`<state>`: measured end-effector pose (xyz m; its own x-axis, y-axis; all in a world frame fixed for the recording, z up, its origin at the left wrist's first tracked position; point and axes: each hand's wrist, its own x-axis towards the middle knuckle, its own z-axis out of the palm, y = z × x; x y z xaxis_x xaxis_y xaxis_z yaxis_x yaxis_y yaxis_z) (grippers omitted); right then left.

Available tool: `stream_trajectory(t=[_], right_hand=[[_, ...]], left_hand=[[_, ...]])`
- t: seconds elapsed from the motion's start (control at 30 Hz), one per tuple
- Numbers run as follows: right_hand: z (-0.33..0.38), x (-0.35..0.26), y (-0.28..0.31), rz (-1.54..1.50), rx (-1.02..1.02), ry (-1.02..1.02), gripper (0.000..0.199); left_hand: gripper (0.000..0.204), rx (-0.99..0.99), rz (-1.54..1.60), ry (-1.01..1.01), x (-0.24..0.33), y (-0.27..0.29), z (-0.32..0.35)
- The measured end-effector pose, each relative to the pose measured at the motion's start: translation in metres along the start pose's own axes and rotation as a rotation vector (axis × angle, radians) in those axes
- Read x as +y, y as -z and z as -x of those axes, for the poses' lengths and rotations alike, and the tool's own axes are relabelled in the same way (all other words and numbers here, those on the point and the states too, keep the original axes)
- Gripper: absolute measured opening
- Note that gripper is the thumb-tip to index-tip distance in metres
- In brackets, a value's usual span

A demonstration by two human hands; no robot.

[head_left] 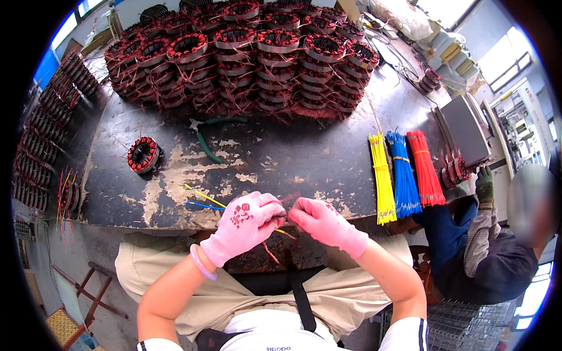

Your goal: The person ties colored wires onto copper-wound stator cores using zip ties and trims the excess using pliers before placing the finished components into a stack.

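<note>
Both my hands wear pink gloves and meet at the near edge of the dark worktable. My left hand is closed, fingers pinched. From behind it a yellow wire and a blue wire stick out to the left. Below its fingertips hang a red wire end and a yellow wire end. My right hand is closed in a pinch, its fingertips almost touching the left ones. What it grips is too small to make out. Thin dark red strands show just beyond the fingertips.
A single wound stator lies left, near green-handled pliers. Stacked stators fill the back; more rows stand left. Yellow, blue and red wire bundles lie right. A co-worker sits at far right.
</note>
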<state>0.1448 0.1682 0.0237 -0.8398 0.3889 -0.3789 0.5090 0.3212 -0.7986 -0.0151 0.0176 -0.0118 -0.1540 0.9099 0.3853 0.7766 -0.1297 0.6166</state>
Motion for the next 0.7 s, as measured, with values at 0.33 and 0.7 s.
stream_trajectory(t=[0.33,0.7], right_hand=[[0.010,0.019,-0.023,0.840,0.550,0.631,0.026],[-0.010,0.016,-0.037,-0.666,-0.113,-0.103,0.020]], left_hand=[[0.009,-0.018,-0.055,0.076,-0.002,0.015,0.006],[0.010,0.022,-0.015,0.015,-0.007,0.012,0.006]])
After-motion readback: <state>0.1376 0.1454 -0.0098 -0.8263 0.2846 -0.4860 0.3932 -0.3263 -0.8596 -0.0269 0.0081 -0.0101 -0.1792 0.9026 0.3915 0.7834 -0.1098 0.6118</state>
